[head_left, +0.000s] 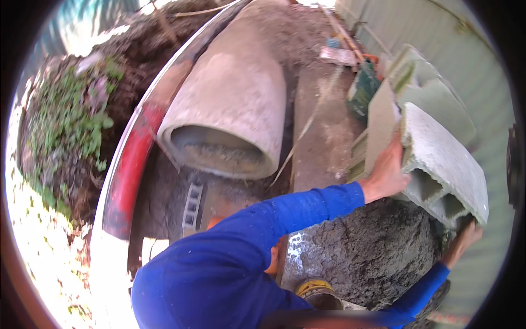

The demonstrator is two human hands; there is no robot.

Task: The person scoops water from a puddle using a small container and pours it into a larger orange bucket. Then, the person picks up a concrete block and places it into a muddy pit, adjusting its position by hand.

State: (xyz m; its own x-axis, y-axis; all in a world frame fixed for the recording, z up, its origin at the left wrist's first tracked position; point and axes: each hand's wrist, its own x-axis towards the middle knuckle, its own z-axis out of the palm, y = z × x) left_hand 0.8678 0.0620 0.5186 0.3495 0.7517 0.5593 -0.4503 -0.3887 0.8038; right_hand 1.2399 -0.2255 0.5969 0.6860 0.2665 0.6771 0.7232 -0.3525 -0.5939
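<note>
A grey hollow concrete block is tilted at the right, its open cells facing me. My left hand is closed on the block's left end, fingers along its upper edge. My right hand grips the lower right corner from below, with some fingers hidden by the block. Both arms are in blue sleeves. Right behind the held block, more pale concrete blocks lean near the wall. Below my hands spreads a heap of wet grey mortar.
A large concrete pipe lies left of centre, beside a red-painted curved edge. Another hollow block lies low down. A yellow-rimmed bucket stands by the mortar. A green object rests near the corrugated wall.
</note>
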